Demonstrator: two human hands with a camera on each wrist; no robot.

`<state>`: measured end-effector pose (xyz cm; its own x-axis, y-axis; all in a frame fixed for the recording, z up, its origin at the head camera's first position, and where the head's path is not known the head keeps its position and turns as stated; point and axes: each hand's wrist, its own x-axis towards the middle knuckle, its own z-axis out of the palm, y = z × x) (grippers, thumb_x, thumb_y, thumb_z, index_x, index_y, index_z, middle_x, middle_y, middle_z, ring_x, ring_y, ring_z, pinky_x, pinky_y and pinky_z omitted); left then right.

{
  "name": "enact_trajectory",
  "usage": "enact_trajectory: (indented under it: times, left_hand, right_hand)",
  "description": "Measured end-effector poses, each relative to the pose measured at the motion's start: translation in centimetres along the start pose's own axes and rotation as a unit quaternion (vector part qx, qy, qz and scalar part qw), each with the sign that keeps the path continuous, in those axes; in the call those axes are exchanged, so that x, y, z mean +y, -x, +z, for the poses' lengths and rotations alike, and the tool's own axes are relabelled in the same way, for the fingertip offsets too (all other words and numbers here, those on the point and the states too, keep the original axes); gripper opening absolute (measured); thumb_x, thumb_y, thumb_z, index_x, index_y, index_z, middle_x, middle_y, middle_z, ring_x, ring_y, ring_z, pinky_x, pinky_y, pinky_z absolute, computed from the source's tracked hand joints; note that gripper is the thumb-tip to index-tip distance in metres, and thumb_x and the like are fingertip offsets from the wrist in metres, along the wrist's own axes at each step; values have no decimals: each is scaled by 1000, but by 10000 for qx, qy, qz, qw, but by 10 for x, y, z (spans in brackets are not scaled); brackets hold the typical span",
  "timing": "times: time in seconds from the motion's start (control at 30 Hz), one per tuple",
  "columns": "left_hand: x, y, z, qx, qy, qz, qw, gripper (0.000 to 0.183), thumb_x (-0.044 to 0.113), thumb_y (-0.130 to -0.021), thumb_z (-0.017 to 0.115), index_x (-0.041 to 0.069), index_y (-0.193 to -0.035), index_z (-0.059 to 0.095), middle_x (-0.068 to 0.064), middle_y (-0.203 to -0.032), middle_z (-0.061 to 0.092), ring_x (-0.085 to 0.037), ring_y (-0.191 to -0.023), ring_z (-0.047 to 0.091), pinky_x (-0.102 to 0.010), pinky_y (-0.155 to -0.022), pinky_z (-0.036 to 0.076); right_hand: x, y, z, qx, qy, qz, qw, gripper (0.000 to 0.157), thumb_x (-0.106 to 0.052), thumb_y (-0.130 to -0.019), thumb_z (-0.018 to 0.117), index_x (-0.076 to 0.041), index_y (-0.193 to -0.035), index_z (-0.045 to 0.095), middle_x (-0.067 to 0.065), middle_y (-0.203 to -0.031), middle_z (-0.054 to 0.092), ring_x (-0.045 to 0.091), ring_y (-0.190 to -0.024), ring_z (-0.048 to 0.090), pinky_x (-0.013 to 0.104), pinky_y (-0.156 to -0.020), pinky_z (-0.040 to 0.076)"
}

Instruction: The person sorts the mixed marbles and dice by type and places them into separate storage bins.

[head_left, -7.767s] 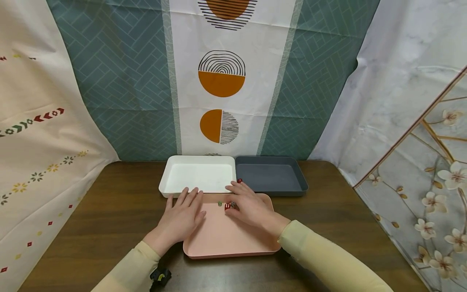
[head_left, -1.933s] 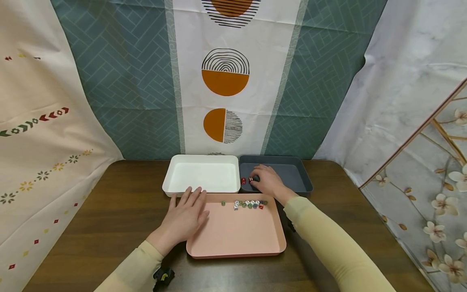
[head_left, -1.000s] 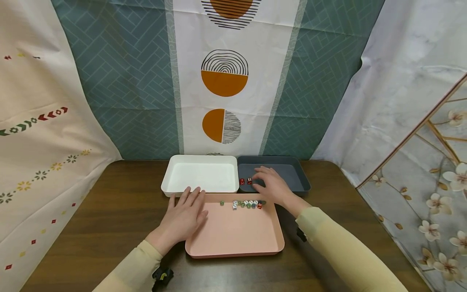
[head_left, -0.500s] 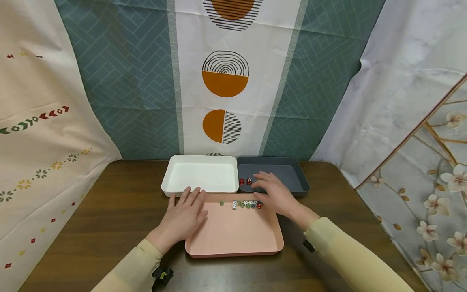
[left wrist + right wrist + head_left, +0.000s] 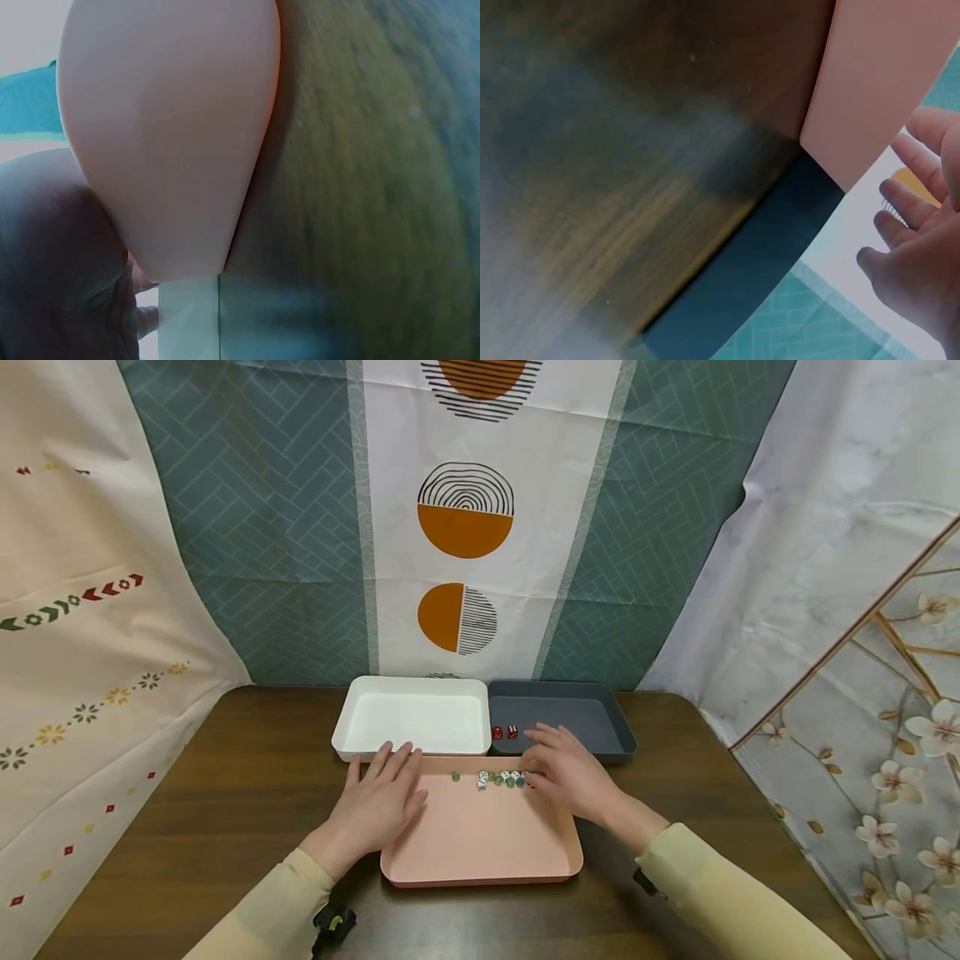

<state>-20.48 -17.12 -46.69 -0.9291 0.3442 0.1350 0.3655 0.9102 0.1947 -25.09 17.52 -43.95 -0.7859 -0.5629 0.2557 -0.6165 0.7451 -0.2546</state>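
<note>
In the head view my left hand (image 5: pixel 377 802) lies with straight, spread fingers over the left edge of the pink tray (image 5: pixel 480 852). My right hand (image 5: pixel 577 777) hovers over that tray's far right corner, fingers loosely bent, thumb and forefinger close to a red die (image 5: pixel 532 786) they partly hide. Several small dice, white, green and blue, line the tray's far end, including a white die (image 5: pixel 482 785) and, apart at the left, a green die (image 5: pixel 456 776). Two red dice (image 5: pixel 512 732) sit in the left part of the dark grey tray (image 5: pixel 622 727).
A white tray (image 5: pixel 411 714) stands beside the dark grey one, both behind the pink tray on a brown wooden table (image 5: pixel 247 793). Patterned cloths hang behind and at both sides. The wrist views show mostly tray walls and table.
My right hand has left the second red die in the dark grey tray and come back toward me to the pink tray's dice. My left hand stays in place.
</note>
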Motion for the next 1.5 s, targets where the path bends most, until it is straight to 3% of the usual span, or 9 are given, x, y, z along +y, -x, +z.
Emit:
enact_trajectory:
  times: [0.37,1.1,1.5]
  left_hand:
    - [-1,0,-1,-33,16,17,10000,68,41,-114,60,3,-168,44,-21,-175,38,-49,-163,26,-82,-122,17]
    - [0,0,0,2,10,22,10000,68,41,-114,61,2,-167,45,-21,-174,40,-49,-163,27,-83,-122,17]
    - [0,0,0,-6,8,44,10000,68,40,-114,61,2,-167,45,-21,-174,40,-49,-163,28,-83,-122,17]
  right_hand:
    - [2,10,3,69,553,54,9984,27,-17,-95,90,-10,-120,84,19,-156,62,42,-157,43,60,-130,26]
    - [2,10,14,-132,796,299,9963,22,-19,-93,92,-11,-111,82,18,-155,63,40,-159,41,60,-130,27]
    - [3,9,17,-201,669,400,9968,22,-21,-90,95,-14,-104,79,18,-156,62,40,-160,40,60,-130,27]
